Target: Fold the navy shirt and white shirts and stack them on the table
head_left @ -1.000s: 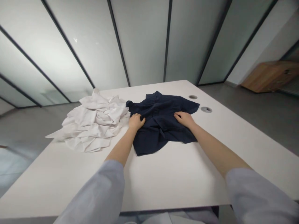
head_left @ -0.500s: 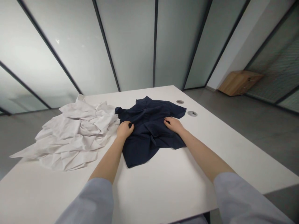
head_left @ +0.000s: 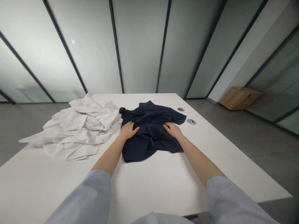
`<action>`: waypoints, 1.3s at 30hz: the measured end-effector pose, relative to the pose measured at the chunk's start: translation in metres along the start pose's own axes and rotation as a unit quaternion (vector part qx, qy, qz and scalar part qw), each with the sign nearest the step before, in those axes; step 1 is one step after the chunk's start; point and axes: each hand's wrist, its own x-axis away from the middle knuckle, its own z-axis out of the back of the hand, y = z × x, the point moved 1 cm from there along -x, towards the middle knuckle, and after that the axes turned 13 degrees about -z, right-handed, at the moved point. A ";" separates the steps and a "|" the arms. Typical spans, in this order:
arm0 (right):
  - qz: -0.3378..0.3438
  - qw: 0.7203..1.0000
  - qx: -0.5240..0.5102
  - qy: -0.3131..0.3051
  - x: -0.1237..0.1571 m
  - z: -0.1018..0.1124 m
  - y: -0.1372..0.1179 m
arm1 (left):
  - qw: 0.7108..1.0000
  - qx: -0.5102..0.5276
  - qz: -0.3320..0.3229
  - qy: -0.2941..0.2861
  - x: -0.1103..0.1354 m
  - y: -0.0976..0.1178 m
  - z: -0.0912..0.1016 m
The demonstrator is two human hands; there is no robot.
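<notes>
Left hand (head_left: pixel 128 130) and right hand (head_left: pixel 173 130) rest open, flat, ungripping on a navy short-sleeved shirt (head_left: pixel 149 140). A rumpled white garment (head_left: pixel 77 130) lies just beside it on the surface (head_left: pixel 151 186).

Office-like room: white desk (head_left: pixel 149 193) with cable grommets (head_left: pixel 191 122), frosted glass partitions (head_left: pixel 140 46), grey floor (head_left: pixel 263 155).

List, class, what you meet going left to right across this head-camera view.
crumpled white garment → navy short-sleeved shirt → round cable grommet → low wooden cabinet
</notes>
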 end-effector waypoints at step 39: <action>-0.057 0.986 0.121 -0.097 -0.045 -0.011 -0.019 | 0.994 -0.043 -0.043 -0.089 -0.047 0.014 -0.006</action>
